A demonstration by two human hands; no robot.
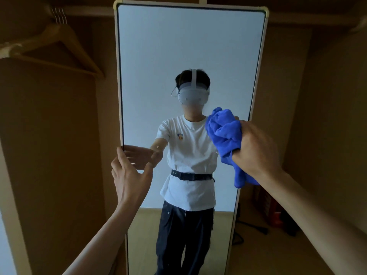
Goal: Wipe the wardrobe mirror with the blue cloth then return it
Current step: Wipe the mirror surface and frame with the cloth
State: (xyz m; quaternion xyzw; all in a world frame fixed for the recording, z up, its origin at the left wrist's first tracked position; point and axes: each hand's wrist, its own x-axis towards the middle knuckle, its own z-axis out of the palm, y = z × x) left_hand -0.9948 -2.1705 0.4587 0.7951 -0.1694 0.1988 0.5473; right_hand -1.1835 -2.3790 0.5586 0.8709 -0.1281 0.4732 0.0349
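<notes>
While the right hand (pixel 256 147) clenched the bunched blue cloth (pixel 224 135) against the wardrobe mirror (pixel 188 46), right of centre, the released left hand (pixel 129 173) steadied its left edge; hard wiping might tilt the panel.

A tall white-framed mirror (pixel 188 46) stands upright inside the brown wardrobe (pixel 49 135), with wooden hangers (pixel 55 42) on the rail to its far left. The right hand (pixel 256 147) grips a bunched blue cloth (pixel 224 132) up against the right part of the glass, one end of it drooping below the fist, while the left hand (pixel 129 175) is spread open with its fingertips on the mirror's left edge. The glass reflects a person in a white T-shirt, dark belt, dark trousers and a white headset.
</notes>
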